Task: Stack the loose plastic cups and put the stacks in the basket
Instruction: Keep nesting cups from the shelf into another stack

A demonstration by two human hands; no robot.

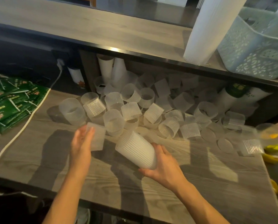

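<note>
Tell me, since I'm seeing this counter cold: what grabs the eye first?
A jumble of loose ribbed cups sprawls across the lower counter's back. In front, the right hand grips a short stack while the left hand holds a single cup. A pale basket sits upper right, beside a tall stack.

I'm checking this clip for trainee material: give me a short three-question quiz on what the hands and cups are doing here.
1. True or false: the right hand holds a stack of cups lying tilted over the counter.
2. What does the left hand hold?
A. a single loose cup
B. a green packet
C. the white cable
3. Fill in: the basket stands on the upper ____, beside a tall stack of cups.

Key: 1 true; 2 A; 3 shelf.
</note>
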